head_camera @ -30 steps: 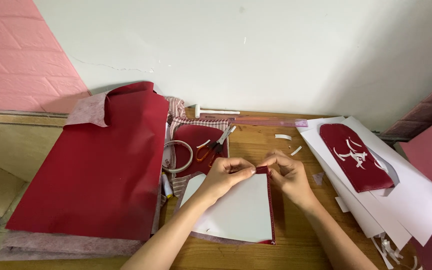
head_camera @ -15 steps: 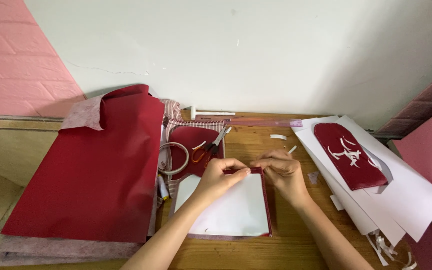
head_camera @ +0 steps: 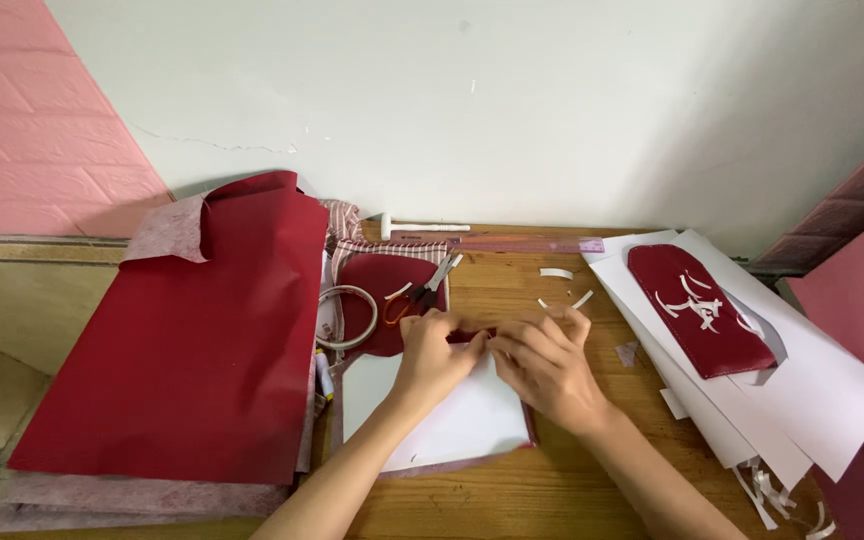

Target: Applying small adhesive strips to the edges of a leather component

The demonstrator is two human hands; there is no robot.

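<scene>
As I swept the view from the left, a large dark red sheet [head_camera: 187, 340] lay over paler pink fabric [head_camera: 152, 232] on the wooden table [head_camera: 572, 500], filling the nine o'clock side. Just to its right I saw a roll of clear tape [head_camera: 344, 317] and, at about twelve o'clock from the hands, a pair of scissors [head_camera: 420, 295] with orange handles resting on a red cut piece [head_camera: 377, 285].

In the middle, the left hand [head_camera: 432, 355] sat on a white sheet [head_camera: 452, 420] that had a dark red layer [head_camera: 480, 335] under it, showing along its top and right edges. Its fingers were drawn together, pinching the red top edge. The right hand [head_camera: 547, 368] was touching the left at that same edge, at three o'clock from it, with thumb and forefinger clamped on the red strip and the other fingers spread loosely. That white-and-red piece lay flat on the table straight in front of me, near the six o'clock edge of the view.

Farther back, at twelve o'clock, I made out a pink ruler [head_camera: 532, 243] by the wall. Small white paper scraps [head_camera: 556, 273] lay above the right hand. At two o'clock, a stack of white papers [head_camera: 812, 400] carried a rounded dark red piece [head_camera: 697, 310] with white marks on it.
</scene>
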